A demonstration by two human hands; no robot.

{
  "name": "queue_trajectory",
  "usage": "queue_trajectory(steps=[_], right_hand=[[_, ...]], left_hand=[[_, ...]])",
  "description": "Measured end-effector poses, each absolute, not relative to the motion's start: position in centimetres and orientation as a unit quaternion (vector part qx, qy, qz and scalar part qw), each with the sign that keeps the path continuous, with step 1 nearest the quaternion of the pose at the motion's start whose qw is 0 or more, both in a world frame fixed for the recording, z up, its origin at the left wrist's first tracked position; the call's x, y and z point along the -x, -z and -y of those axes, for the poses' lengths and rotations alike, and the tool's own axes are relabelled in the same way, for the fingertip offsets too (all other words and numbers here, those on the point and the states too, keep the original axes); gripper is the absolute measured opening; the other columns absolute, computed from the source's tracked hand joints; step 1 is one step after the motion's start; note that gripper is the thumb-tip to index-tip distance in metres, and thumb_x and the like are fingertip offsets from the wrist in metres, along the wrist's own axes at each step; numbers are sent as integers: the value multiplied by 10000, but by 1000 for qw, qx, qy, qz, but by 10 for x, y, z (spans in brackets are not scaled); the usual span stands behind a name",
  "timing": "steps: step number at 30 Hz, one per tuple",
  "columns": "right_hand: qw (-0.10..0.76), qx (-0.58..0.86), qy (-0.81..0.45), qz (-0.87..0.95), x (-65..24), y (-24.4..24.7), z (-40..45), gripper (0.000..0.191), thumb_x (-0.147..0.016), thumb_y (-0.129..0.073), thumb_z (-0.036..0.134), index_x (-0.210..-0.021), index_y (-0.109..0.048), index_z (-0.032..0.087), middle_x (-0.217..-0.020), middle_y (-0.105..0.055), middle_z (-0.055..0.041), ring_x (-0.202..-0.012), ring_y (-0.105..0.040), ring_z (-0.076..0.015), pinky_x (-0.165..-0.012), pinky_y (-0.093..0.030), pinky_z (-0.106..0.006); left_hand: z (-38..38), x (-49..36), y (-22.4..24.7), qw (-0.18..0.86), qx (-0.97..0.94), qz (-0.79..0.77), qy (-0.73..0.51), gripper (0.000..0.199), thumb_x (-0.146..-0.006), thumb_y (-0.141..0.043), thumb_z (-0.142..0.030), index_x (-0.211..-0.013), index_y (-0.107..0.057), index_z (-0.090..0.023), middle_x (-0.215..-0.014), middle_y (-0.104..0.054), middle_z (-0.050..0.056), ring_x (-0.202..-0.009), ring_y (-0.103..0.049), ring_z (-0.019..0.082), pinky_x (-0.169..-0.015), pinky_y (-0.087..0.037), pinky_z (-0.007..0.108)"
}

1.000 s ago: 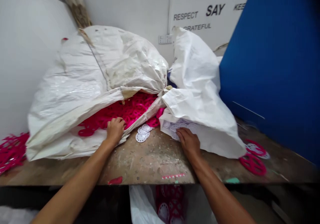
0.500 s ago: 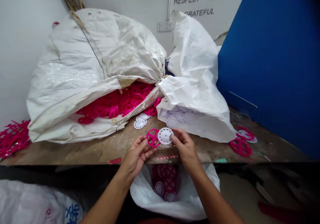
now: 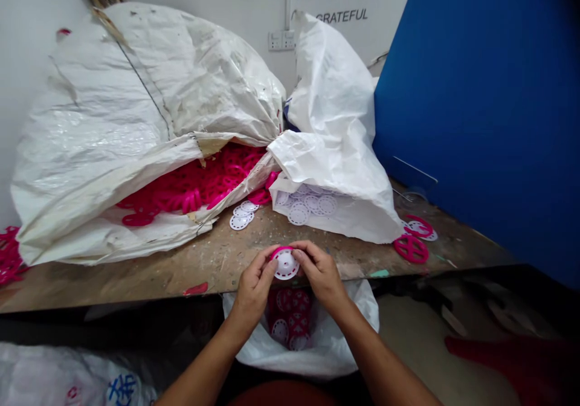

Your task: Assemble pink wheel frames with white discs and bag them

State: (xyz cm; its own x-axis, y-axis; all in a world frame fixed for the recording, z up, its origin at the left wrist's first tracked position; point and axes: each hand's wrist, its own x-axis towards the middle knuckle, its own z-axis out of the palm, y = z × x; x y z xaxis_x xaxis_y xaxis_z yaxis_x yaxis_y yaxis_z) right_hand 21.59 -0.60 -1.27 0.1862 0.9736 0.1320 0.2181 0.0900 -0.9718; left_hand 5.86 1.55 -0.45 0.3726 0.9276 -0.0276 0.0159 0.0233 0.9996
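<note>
Two hands on one piece, and you've got it locked in! Your left hand [image 3: 254, 288] and right hand [image 3: 319, 273] meet on a magenta plastic ring [image 3: 277, 251], with a white perforated disc [image 3: 286, 266] sitting inside it. Your grip is closed from both sides: left fingers [image 3: 265, 260] curl around the ring's edge, while right fingertips [image 3: 301, 253] press on the disc's upper right. No gap opening up there!

Directly below the ring, past the front edge of the scuffed wooden worktop [image 3: 217, 267], a white plastic bag [image 3: 348, 327] gapes open, holding magenta wheels and white discs [image 3: 290, 321]. Just up and left of the ring, a small scatter of loose white discs [image 3: 240, 217] lies on the worktop. Farther up and left, a big woven sack [image 3: 136, 92] slumps open around a heap of magenta pieces [image 3: 190, 182]. Well left of the ring, more magenta pieces [image 3: 6, 255] poke out at the edge of view.

Up and right of the ring, a smaller white sack [image 3: 330, 104] sits folded open, with a stack of white discs [image 3: 312, 205] at its mouth. Farther right, a magenta wheel [image 3: 410, 249] lies beside a ring-and-disc pair [image 3: 419, 228], and a blue panel [image 3: 475, 122] rises behind them. Beyond the ring, a lettered wall sign [image 3: 344, 1] reads "RESPECT" and "GRATEFUL"!
</note>
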Motion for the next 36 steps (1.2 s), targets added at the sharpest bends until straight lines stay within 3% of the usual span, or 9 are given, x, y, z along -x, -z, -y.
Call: queue_trajectory(steps=[2,5,12,15,18,21,23,29,36], right_hand=[[528,545,-420,497,-218,13,9,215,-875,-500,333,-1019,-603,211,-797,-636,-7,-612,-563,-137,-585,-449,-249],[507,518,-451,520,-219,15,17,276,-833,-568,280,-1104,-553,228,-895,-641,-9,-735,-596,-151,-663,-471,-256],[423,518,-427,608,-226,9,19,253,-829,-581,284,-1071,-581,210,-871,-664,-17,-784,-612,-168,-712,-473,-272],[406,567,-332,635,-242,9,-11,287,-830,-564,352,-1067,-617,200,-946,-665,-55,-807,-618,-192,-735,-485,-306],[411,632,-176,633,-256,22,-53,400,-829,-537,372,-1183,-585,193,-1185,-597,-113,-986,-602,-251,-844,-483,-379],[350,663,-105,654,-262,44,-85,451,-806,-554,343,-1228,-581,187,-1332,-506,-134,-1183,-509,-312,-935,-457,-440],[310,668,-75,672,-263,58,-95,410,-822,-537,338,-1200,-612,200,-1348,-500,-123,-1204,-496,-321,-944,-459,-460],[308,652,-1,693,-263,69,-93,369,-878,-477,397,-1144,-655,213,-1283,-569,-113,-1148,-555,-301,-899,-494,-447],[372,656,88,651,-262,58,-89,409,-931,-378,451,-1005,-699,207,-1074,-662,-93,-951,-632,-250,-741,-488,-377]], left_hand=[[-13,-59,4,636,-555,-390,-369,436,-851,-558,-343,-1249,-469,-189,-1134,-619,92,-965,-613,225,-789,-521,309],[-9,-57,9,654,-547,-392,-345,437,-832,-582,-327,-1224,-459,-176,-1029,-650,88,-858,-641,211,-743,-528,304],[-1,-49,23,651,-573,-403,-292,394,-854,-526,-330,-1214,-479,-177,-902,-662,63,-704,-639,170,-629,-506,263],[-5,-36,12,631,-639,-385,-215,419,-802,-592,-295,-1204,-546,-186,-891,-677,48,-683,-626,156,-617,-484,244],[-27,-13,-5,507,-714,-434,-212,411,-772,-628,-278,-1176,-594,-209,-926,-688,34,-669,-612,141,-629,-469,236],[-76,17,-22,269,-761,-514,-291,292,-839,-544,-279,-1115,-613,-213,-949,-684,25,-740,-619,142,-691,-467,234],[-119,37,-30,117,-748,-567,-324,240,-864,-506,-284,-1063,-613,-203,-979,-669,37,-841,-616,161,-759,-459,246],[-214,72,-25,-10,-690,-651,-317,196,-764,-614,-290,-924,-609,-178,-923,-603,83,-915,-570,255,-791,-429,331],[-215,103,-3,-37,-650,-690,-316,90,-741,-529,-208,-799,-594,-185,-857,-599,55,-852,-577,220,-755,-428,300]])
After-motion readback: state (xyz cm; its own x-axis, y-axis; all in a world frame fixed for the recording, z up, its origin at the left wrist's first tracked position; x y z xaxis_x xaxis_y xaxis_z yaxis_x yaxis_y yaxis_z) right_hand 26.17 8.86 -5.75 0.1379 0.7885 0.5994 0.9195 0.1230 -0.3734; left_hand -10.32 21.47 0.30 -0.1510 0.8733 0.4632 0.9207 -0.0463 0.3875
